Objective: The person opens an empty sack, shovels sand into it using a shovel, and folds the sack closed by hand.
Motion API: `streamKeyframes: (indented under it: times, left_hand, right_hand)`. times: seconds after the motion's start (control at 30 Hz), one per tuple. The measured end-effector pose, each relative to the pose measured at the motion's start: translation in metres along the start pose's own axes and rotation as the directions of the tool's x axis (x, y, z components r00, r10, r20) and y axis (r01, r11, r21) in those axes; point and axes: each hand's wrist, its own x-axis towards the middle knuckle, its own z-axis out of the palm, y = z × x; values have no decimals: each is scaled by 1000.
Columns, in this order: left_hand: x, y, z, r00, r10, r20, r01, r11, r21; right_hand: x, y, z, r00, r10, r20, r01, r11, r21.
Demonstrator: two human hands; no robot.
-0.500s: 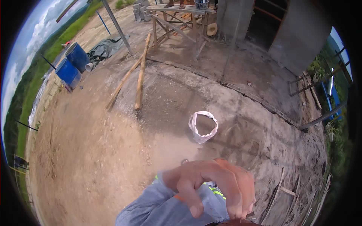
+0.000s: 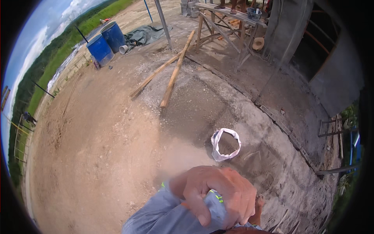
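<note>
In the lower middle, my left hand (image 2: 224, 193) reaches across in front of my grey-blue clothing (image 2: 167, 212), which has bright yellow-green stripes. Its fingers bend downward, while the thumb stands apart from them; nothing shows in its grasp. The palm side is hidden. Beyond the hand, apart from it, a white sack (image 2: 215, 150) stands upright on the ground with its rim rolled back. Grey-brown sand-like material (image 2: 228, 144) shows inside. My right hand cannot be made out. Right of the left hand is a small skin-coloured shape (image 2: 258, 204), too unclear to name.
Two timber planks (image 2: 175, 80) lie crossed beyond the sack. Blue barrels (image 2: 100, 50) and a dark tarp (image 2: 145, 36) are at far left. A wooden trestle (image 2: 222, 33) bears a bucket (image 2: 254, 15) and a person's feet. Past a ground-level edge stands a grey wall (image 2: 339, 82).
The view has swung left, so the sack and planks sit farther right. My left hand stays in front of my clothing, its fingers slightly shifted. The skin-coloured shape beside it shows more.
</note>
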Motion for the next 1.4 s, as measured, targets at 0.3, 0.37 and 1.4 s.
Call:
streamKeyframes:
  times: [0.3,0.37,1.4]
  left_hand:
    - [-41,36,-30,619,-256,-742,782,116,612]
    - [-76,40,-31,584,-152,-797,812,96,576]
    - [-556,-73,-520,-481,-66,-874,863,-209,-460]
  right_hand:
    - [114,-124,119,786,-154,598,368,894,-254]
    - [161,-103,151,499,-139,855,565,801,-200]
    - [313,-17,350,978,-148,144,206,727,-655]
